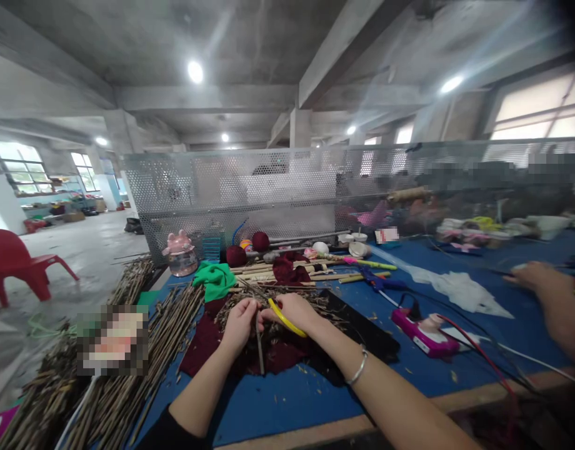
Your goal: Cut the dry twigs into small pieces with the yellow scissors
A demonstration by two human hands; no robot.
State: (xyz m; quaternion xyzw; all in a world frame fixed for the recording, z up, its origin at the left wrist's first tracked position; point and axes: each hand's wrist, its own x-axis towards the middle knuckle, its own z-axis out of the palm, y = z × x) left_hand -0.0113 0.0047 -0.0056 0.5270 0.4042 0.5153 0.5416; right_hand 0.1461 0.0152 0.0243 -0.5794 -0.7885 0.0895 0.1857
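My left hand (pixel 243 322) is closed in a pinch on a thin brown twig (pixel 260 350), whose lower end hangs down over the cloth. Close against it, my right hand (pixel 294 312) is wrapped round yellow-handled scissors (pixel 287 320). The dark blades seem to point up and to the left, but where they meet the twigs is hard to make out. Below and behind both hands lies a heap of short cut twigs (pixel 318 304) on a dark red cloth (pixel 203 344). A black cloth (pixel 362 331) is spread just right of the heap.
Bundled long twigs (pixel 160 344) line the table's left side. A green cloth (pixel 215 280), dark red yarn balls (pixel 260 241) and sticks (pixel 254 272) lie behind. At right are a blue glue gun (pixel 379 280), a purple power strip (pixel 425 334) with cords, and another person's hand (pixel 534 275).
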